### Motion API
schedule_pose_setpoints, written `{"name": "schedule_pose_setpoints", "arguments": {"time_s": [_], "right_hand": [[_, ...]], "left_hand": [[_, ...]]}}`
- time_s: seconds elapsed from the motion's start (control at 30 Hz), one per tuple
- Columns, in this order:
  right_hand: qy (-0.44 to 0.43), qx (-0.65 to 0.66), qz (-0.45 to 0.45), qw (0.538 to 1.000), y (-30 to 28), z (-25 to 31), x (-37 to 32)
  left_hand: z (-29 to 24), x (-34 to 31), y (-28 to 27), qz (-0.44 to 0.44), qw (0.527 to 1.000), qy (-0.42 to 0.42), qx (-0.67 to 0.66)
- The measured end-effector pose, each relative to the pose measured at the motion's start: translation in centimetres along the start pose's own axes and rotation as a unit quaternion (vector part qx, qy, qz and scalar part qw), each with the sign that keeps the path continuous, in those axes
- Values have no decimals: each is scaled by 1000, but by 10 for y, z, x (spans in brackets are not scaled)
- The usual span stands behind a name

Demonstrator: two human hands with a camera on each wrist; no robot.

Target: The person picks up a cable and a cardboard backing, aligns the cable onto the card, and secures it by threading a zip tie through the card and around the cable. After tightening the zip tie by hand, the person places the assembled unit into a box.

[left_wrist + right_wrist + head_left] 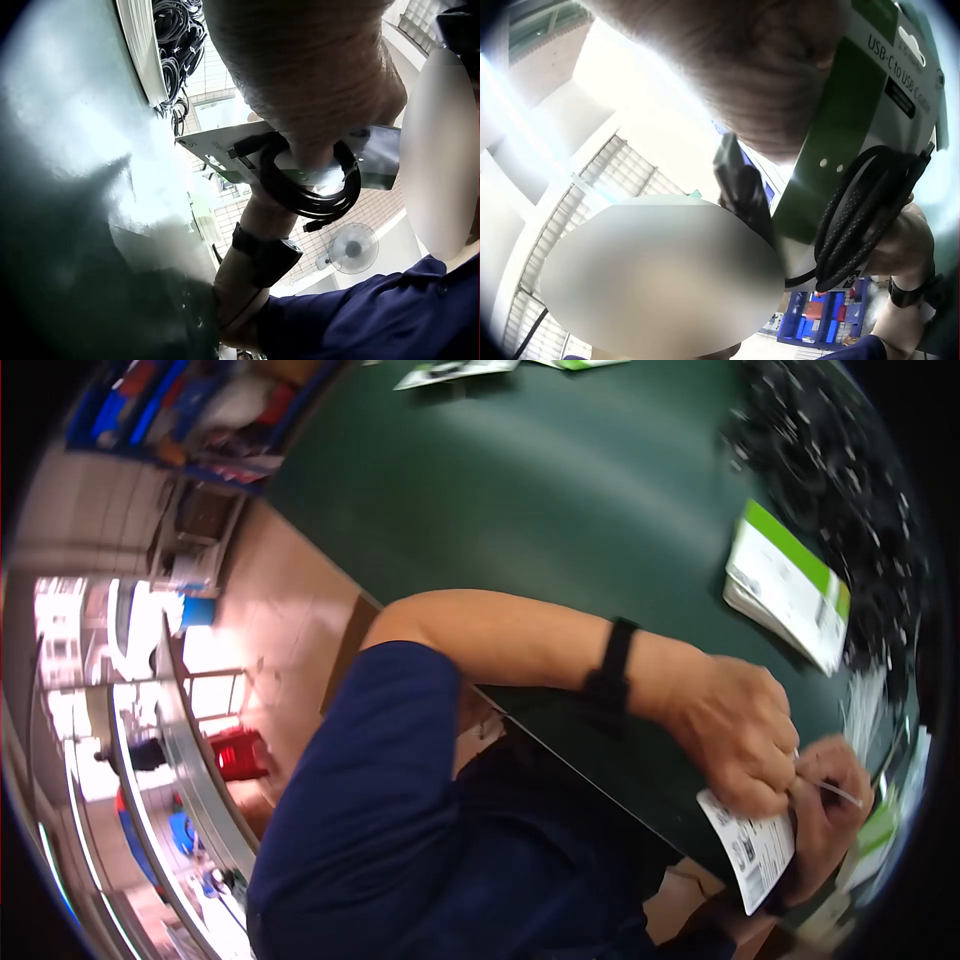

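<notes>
A white and green packaging card [752,852], barcode side showing in the head view, lies between my hands near the table edge. In the right wrist view its front reads USB-C to USB-C cable, and a coiled black cable [866,217] lies against it. My left hand [740,735], fingers curled, grips the card by the coil; its fingertips are hidden in the head view. Close against it, my right hand [832,825] pinches a thin white plastic tie [840,794], whose end sticks out past the fingers.
On the green table [520,490], a stack of similar cards [785,590] lies beyond my hands. A heap of black coiled cables [835,480] runs along the right side, with a bundle of white ties [864,708] nearer. Blue bins [130,410] stand off to the left.
</notes>
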State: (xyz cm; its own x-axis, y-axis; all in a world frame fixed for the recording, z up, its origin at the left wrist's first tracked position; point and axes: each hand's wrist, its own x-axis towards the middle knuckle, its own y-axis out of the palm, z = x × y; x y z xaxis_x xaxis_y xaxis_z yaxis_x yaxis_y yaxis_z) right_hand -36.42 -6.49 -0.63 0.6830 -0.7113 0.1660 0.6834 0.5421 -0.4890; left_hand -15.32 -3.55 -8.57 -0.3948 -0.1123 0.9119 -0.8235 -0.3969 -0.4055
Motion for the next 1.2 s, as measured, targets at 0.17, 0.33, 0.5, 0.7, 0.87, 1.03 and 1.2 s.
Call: {"name": "schedule_pose_setpoints", "arguments": {"time_s": [0.17,0.33,0.5,0.7,0.87,1.03,1.2], "right_hand": [[45,56,0,997,0,-8,-9],[48,16,42,998,-10,-15,-9],[54,6,55,997,-14,-23,-8],[46,7,98,994,-13,-21,-1],[69,104,43,991,-14,-32,-5],[57,39,39,997,-20,-34,-3],[48,-2,69,996,-18,-26,1]], "left_hand": [[-2,-5,4,8,1000,-1,-2],[1,-3,14,-35,999,29,13],[2,-3,16,-33,999,30,-6],[4,1,15,-9,1000,24,-9],[9,5,17,-13,1000,18,-17],[9,6,13,4,1000,14,-4],[7,3,14,18,1000,17,-11]]}}
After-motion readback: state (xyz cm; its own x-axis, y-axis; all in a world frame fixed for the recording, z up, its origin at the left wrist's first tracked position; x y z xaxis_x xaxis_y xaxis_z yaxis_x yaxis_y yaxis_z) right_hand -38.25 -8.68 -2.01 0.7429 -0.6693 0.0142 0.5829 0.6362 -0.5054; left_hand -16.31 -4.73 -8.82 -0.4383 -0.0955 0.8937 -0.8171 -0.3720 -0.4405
